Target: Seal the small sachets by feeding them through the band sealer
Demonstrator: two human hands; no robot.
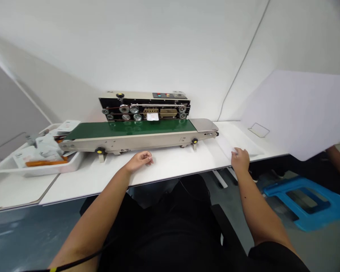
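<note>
My left hand [140,160] rests on the white table just in front of the band sealing machine, its fingers curled in and nothing visible in them. At the table's front edge, my right hand [240,160] is closed beside the near side of a shallow white tray [256,154]; what its fingers hold, if anything, is hidden. Between and beyond the hands stands the sealer, with a green conveyor belt [110,129] and a row of rollers behind it. A small white packet [152,116] sits upright at the sealing head.
A white bin [73,163] full of white and orange packets stands at the belt's left end. White partitions [294,109] flank the table. A blue plastic stool [308,204] is on the floor at right, near another person's arm [338,160].
</note>
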